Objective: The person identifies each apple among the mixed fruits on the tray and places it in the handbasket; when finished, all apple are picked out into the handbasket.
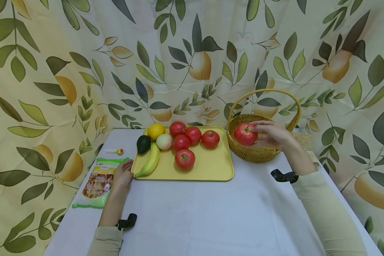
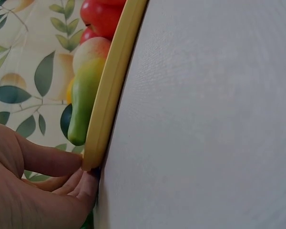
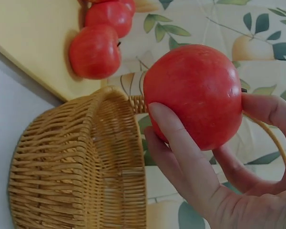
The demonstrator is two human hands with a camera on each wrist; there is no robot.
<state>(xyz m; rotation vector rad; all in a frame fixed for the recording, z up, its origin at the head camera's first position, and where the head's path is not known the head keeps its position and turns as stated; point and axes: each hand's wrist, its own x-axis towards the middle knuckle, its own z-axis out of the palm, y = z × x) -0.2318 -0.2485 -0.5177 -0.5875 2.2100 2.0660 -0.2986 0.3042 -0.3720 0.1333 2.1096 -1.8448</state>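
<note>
I see the right hand [image 1: 271,133], fingers clamped round a red apple [image 1: 244,134] over the basket [image 1: 251,155], best moved gently, clear of the handle [image 1: 265,90], while the left hand [image 1: 123,174] pinches the tray [image 1: 214,168] end farthest from the basket.

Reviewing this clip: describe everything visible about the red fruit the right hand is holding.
The red fruit is round, slightly squat and smooth, with faint streaks, a few pale specks and a soft sheen. A short dark stem shows at one end, turned toward the head camera. It looks whole; real or artificial, I cannot tell. The right hand grips it above the wicker basket, so it does not rest inside.
</note>
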